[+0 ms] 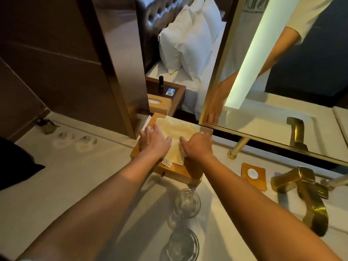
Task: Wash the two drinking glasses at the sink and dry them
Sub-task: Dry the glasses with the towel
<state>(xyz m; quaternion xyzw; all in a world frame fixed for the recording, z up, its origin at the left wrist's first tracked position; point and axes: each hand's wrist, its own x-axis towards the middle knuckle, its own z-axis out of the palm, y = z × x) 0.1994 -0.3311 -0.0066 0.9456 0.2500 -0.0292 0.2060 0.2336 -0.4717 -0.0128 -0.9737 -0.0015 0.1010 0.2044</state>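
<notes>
On box (177,171): one towel (175,129), left hand (155,142), right hand (198,146) pressing flat; two glasses (187,203) (183,245) nearby.

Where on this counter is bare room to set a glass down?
The white counter is bare left of the two clear drinking glasses, between the black object and the wooden tray. Crowded: the right, where the wooden soap dish and gold tap sit close.
</notes>
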